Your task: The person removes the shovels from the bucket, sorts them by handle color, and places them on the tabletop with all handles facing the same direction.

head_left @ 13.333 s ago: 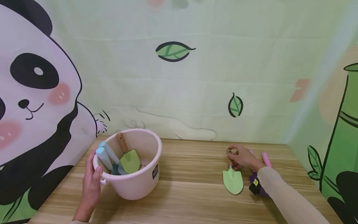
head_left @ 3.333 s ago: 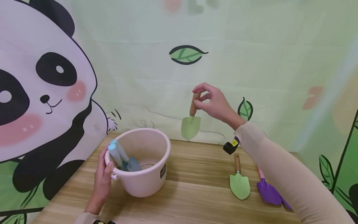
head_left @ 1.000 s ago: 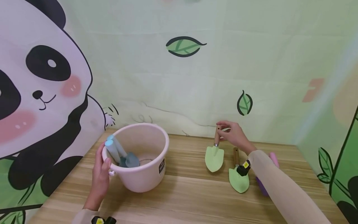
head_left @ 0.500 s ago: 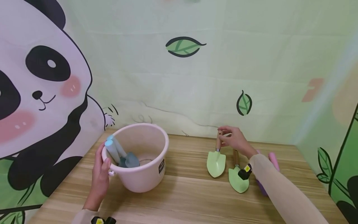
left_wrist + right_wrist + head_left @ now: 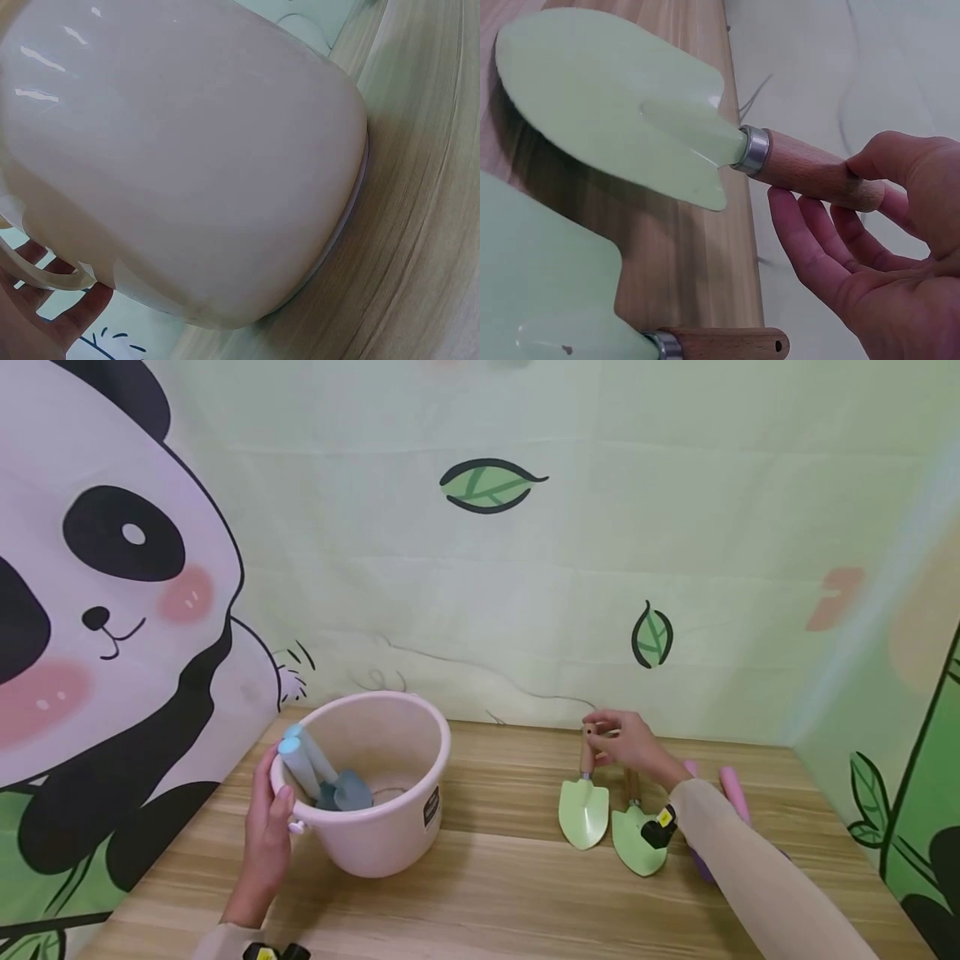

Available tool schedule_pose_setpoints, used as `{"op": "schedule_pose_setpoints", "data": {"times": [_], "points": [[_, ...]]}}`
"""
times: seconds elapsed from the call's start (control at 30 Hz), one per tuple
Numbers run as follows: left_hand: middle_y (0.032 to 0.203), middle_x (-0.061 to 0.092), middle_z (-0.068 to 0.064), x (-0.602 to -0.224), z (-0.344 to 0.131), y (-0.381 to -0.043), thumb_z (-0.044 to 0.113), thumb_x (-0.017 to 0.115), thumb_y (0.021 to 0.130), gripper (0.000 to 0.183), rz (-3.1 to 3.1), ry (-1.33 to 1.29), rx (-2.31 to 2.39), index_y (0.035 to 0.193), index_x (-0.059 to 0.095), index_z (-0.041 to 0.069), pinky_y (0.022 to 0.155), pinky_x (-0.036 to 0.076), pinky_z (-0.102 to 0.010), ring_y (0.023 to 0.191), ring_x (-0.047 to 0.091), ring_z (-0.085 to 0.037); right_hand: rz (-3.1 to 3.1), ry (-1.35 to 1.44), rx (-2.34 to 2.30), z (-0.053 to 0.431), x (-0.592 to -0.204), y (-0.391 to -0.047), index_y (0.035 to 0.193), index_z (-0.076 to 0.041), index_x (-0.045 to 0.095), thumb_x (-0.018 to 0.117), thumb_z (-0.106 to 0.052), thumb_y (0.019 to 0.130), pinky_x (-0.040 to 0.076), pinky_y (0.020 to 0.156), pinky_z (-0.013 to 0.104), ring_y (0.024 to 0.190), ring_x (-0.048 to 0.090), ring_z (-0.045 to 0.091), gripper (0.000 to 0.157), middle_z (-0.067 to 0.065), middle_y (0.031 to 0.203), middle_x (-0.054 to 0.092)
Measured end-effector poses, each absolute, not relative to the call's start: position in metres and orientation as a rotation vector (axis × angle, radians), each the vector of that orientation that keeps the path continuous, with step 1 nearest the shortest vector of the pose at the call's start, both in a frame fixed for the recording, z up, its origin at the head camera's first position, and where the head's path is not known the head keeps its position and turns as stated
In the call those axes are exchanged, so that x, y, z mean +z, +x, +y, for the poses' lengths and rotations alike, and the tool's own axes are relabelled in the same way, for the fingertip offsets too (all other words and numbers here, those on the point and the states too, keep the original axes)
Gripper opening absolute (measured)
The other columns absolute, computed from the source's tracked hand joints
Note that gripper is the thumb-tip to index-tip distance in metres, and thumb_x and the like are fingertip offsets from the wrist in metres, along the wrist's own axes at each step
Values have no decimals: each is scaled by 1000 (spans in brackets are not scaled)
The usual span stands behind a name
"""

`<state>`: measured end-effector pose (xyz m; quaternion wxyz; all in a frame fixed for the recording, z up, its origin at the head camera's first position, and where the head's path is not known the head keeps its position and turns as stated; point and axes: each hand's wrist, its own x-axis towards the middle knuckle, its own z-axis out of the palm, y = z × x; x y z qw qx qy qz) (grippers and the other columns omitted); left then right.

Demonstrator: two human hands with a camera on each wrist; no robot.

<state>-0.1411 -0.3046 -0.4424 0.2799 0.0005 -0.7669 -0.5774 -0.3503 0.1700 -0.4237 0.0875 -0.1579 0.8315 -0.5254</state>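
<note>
My right hand (image 5: 630, 745) pinches the wooden handle of a pale green trowel (image 5: 584, 814), thumb on one side and fingers on the other. In the right wrist view its blade (image 5: 607, 105) lies close over the wood, casting a shadow. Just right of it rests a second green trowel (image 5: 624, 852), partly covered by the wrist camera. On the left, my left hand (image 5: 266, 835) grips the side of a pale pink bucket (image 5: 367, 847) at the rim. Inside lean two blue shovels (image 5: 352, 791) with light blue handles.
Purple shovels (image 5: 702, 863) with pink handles (image 5: 735, 793) lie at the right, partly hidden under my right sleeve. Everything stands on a wooden table (image 5: 487, 893) whose back edge meets a printed cloth wall (image 5: 525, 610) with a panda.
The green trowel has come out of the bucket, through the air, down to the table beside the other one. Over the last second it slid slightly right and toward me. Left hand stays on the bucket.
</note>
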Motion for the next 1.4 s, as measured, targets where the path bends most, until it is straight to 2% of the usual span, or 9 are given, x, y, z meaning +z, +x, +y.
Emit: {"op": "schedule_pose_setpoints", "data": {"times": [0.2,0.63,0.8,1.0,1.4], "points": [[154,37,7,-443,-305,-142,24,36,105,57,-2034,0,-1559,161,29,25,106,37,-16,134,40,-12,2449,-446,-1550,171,-430,-352,136,2,59,64,-4,99,60,82,50,91,67,27,37,25,121,59],[155,36,5,-444,-305,-142,23,36,105,57,-2025,-2,-1575,162,29,24,108,36,-17,134,39,-11,2462,-498,-1440,174,-443,-350,138,5,55,58,-3,101,61,77,47,81,70,26,38,28,124,56],[155,36,5,-443,-304,-142,24,36,105,57,-2025,4,-1572,161,29,24,107,36,-17,134,39,-11,2491,-496,-1367,175,-446,-350,136,5,58,58,-3,100,62,73,43,77,72,26,37,30,127,57],[155,36,6,-443,-304,-142,25,36,105,56,-2048,30,-1554,161,29,26,108,36,-18,134,39,-11,2513,-488,-1335,175,-452,-351,135,5,59,59,-4,100,62,70,38,78,72,25,37,31,126,58],[153,37,8,-443,-304,-142,25,36,105,57,-2036,25,-1579,161,29,26,106,37,-17,133,39,-12,2511,-482,-1294,173,-456,-351,137,5,58,60,-6,100,62,71,37,82,70,23,38,28,125,58]]}}
